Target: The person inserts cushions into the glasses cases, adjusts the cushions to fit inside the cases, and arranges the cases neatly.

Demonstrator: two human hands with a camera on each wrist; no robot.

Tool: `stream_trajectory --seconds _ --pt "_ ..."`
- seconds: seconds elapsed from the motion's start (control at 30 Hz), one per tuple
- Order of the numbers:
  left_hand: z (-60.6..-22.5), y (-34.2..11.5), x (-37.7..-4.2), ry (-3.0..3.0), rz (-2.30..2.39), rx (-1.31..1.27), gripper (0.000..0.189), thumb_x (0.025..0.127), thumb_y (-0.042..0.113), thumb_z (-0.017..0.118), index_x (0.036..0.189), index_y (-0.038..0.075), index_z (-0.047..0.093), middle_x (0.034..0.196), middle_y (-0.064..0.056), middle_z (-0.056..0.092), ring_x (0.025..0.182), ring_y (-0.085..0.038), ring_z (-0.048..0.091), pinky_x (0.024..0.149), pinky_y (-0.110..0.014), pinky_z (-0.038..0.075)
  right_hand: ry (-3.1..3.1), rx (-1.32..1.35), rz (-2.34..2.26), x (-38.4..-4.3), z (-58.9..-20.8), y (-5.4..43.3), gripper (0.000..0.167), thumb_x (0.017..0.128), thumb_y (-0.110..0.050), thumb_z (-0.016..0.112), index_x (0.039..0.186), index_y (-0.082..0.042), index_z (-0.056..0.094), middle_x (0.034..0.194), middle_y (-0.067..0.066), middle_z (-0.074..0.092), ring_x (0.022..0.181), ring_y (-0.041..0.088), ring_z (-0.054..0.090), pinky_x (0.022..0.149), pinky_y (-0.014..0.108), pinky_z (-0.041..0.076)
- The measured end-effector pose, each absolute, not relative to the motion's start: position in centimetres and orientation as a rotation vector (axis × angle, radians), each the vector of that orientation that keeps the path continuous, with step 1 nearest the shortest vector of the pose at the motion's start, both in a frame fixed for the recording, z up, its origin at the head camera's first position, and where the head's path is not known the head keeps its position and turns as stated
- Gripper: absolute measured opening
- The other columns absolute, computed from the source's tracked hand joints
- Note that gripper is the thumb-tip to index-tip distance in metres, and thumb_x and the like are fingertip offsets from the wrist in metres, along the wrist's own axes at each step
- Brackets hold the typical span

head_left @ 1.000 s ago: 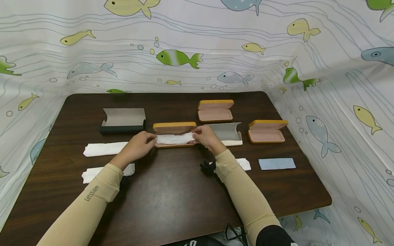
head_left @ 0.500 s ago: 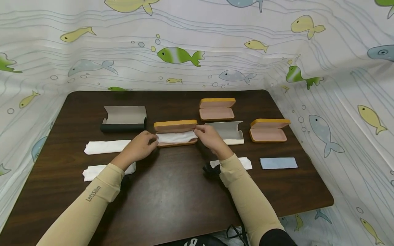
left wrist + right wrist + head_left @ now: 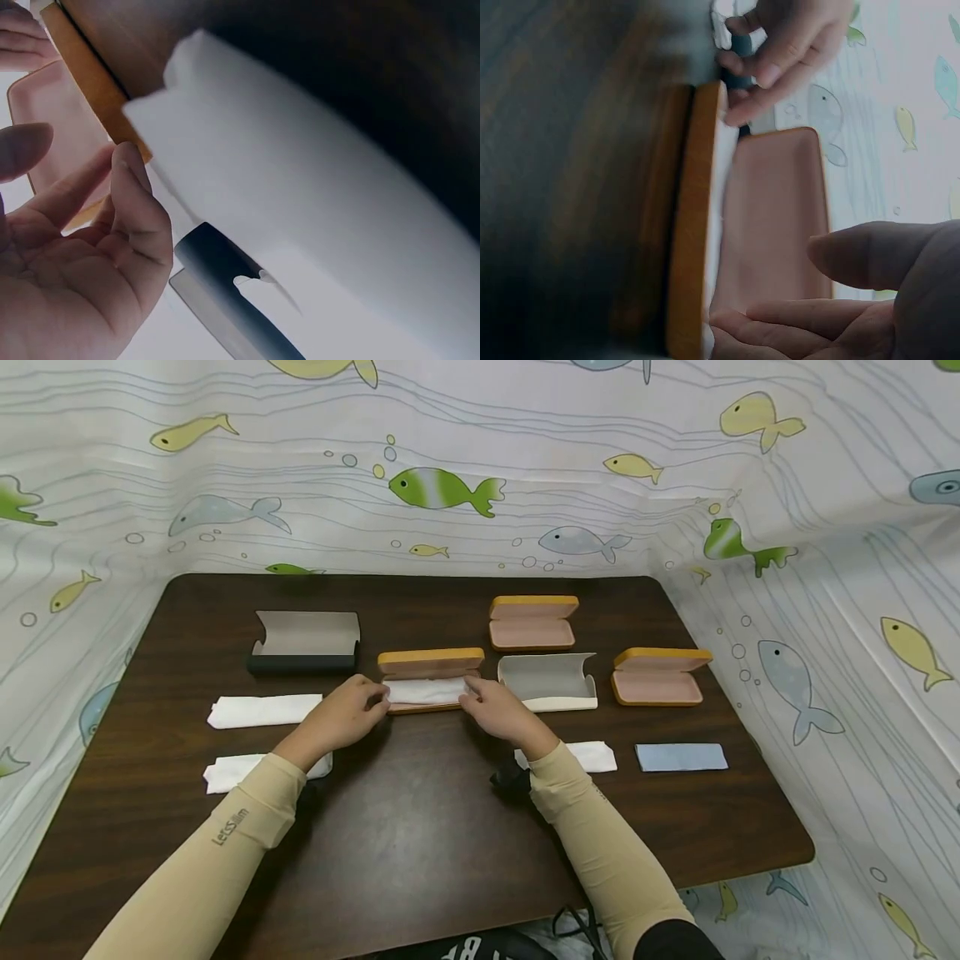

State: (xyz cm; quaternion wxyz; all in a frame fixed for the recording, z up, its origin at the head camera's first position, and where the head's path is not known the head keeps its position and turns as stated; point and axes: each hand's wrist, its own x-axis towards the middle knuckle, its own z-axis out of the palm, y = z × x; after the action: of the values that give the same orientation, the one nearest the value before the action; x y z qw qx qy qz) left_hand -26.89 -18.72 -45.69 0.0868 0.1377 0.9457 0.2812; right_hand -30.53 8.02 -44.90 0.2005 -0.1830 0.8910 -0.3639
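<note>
An opened glasses case (image 3: 431,656), orange outside with a pink lining, stands in the middle of the table. Along its lower half lies a folded white cloth (image 3: 426,692). My left hand (image 3: 343,712) is at the case's left end, fingertips touching the cloth's end. In the left wrist view its fingers (image 3: 139,195) bend loosely, thumb apart from them. At the other end, my right hand (image 3: 501,708) touches the cloth with its fingertips. The right wrist view has those fingers (image 3: 810,322) nearly straight, with the thumb (image 3: 870,255) held away.
A dark case (image 3: 303,647) stands open behind my left hand, a white one (image 3: 549,681) beside my right. Two more orange cases (image 3: 532,622) stand open farther right. Folded white cloths (image 3: 262,710) lie left and under my right forearm; a blue cloth (image 3: 681,757) lies right.
My right hand has come lower and inward at the case's right end. The cloth's right end, raised half a second ago, now sits down inside the case. My left hand has barely moved.
</note>
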Motion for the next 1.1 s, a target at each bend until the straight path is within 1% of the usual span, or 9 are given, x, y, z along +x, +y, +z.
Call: stream_trajectory --seconds 0.27,0.53,0.67,0.77,0.83,0.9,0.97,1.03,1.1 --pt "-45.4 -18.6 -26.8 2.807 0.838 0.411 0.042 0.107 0.02 0.048 0.137 -0.008 0.058 0.128 -0.026 0.056 0.105 -0.035 0.058 0.089 -0.052 0.049 2.516 -0.543 -0.935 -30.3 -45.3 7.6 0.055 0.108 -0.023 0.045 0.156 0.003 0.033 0.154 0.02 0.043 0.141 0.033 0.044 0.114 0.046 0.038" --pt "-45.4 -18.8 -26.9 2.799 0.871 0.4 0.042 0.107 0.021 0.049 0.136 -0.007 0.059 0.131 -0.027 0.055 0.104 -0.035 0.061 0.088 -0.052 0.052 2.417 -0.443 -1.215 -30.5 -44.6 8.8 0.052 0.11 -0.019 0.044 0.157 -0.002 0.033 0.159 0.016 0.039 0.146 0.03 0.037 0.118 0.047 0.032" --pt "-45.1 -19.2 -26.9 2.794 0.922 0.373 0.037 0.106 0.021 0.051 0.131 -0.005 0.063 0.128 -0.026 0.057 0.103 -0.035 0.062 0.088 -0.052 0.052 2.401 -0.417 -1.287 -30.8 -44.2 9.8 0.05 0.11 -0.018 0.042 0.157 -0.002 0.035 0.158 0.014 0.04 0.147 0.029 0.036 0.119 0.046 0.031" --pt "-44.5 -19.7 -26.8 2.82 0.949 0.319 0.031 0.106 0.019 0.051 0.122 -0.003 0.066 0.12 -0.022 0.061 0.101 -0.034 0.061 0.087 -0.052 0.051 2.437 -0.391 -1.322 -31.0 -43.7 10.4 0.045 0.11 -0.016 0.042 0.153 -0.001 0.042 0.153 0.016 0.047 0.141 0.03 0.044 0.115 0.048 0.037" --pt "-43.9 -19.9 -26.8 2.834 0.969 0.273 0.029 0.106 0.019 0.05 0.119 -0.002 0.065 0.117 -0.021 0.062 0.101 -0.034 0.06 0.087 -0.052 0.05 2.497 -0.38 -1.334 -31.2 -43.5 10.6 0.041 0.11 -0.014 0.044 0.147 0.001 0.05 0.145 0.017 0.055 0.132 0.03 0.053 0.11 0.047 0.042" --pt "-43.3 -20.1 -26.9 2.834 1.004 0.229 0.032 0.107 0.02 0.047 0.125 -0.003 0.061 0.122 -0.021 0.061 0.105 -0.035 0.059 0.089 -0.053 0.049 2.58 -0.361 -1.335 -31.4 -43.2 10.6 0.036 0.109 -0.013 0.045 0.139 0.002 0.056 0.134 0.017 0.062 0.118 0.03 0.062 0.101 0.047 0.048" --pt "-42.8 -20.1 -27.1 2.826 1.039 0.203 0.039 0.109 0.023 0.043 0.136 -0.003 0.053 0.13 -0.023 0.058 0.113 -0.039 0.058 0.093 -0.057 0.049 2.692 -0.37 -1.306 -31.8 -43.0 10.4 0.031 0.108 -0.012 0.048 0.133 0.003 0.059 0.122 0.017 0.067 0.106 0.029 0.068 0.093 0.044 0.053" --pt "-42.5 -20.0 -27.5 2.824 1.054 0.194 0.047 0.111 0.027 0.039 0.147 -0.002 0.045 0.14 -0.025 0.054 0.123 -0.043 0.055 0.099 -0.06 0.046 2.777 -0.396 -1.264 -32.4 -42.8 9.9 0.032 0.107 -0.012 0.05 0.135 0.002 0.058 0.118 0.017 0.068 0.099 0.028 0.07 0.085 0.042 0.055" --pt "-42.4 -19.9 -27.9 2.821 1.047 0.2 0.053 0.112 0.032 0.034 0.152 -0.002 0.039 0.146 -0.026 0.05 0.132 -0.045 0.049 0.106 -0.062 0.041 2.83 -0.429 -1.178 -33.0 -42.8 9.4 0.037 0.107 -0.014 0.052 0.141 0.0 0.055 0.12 0.016 0.067 0.1 0.027 0.069 0.083 0.041 0.055"
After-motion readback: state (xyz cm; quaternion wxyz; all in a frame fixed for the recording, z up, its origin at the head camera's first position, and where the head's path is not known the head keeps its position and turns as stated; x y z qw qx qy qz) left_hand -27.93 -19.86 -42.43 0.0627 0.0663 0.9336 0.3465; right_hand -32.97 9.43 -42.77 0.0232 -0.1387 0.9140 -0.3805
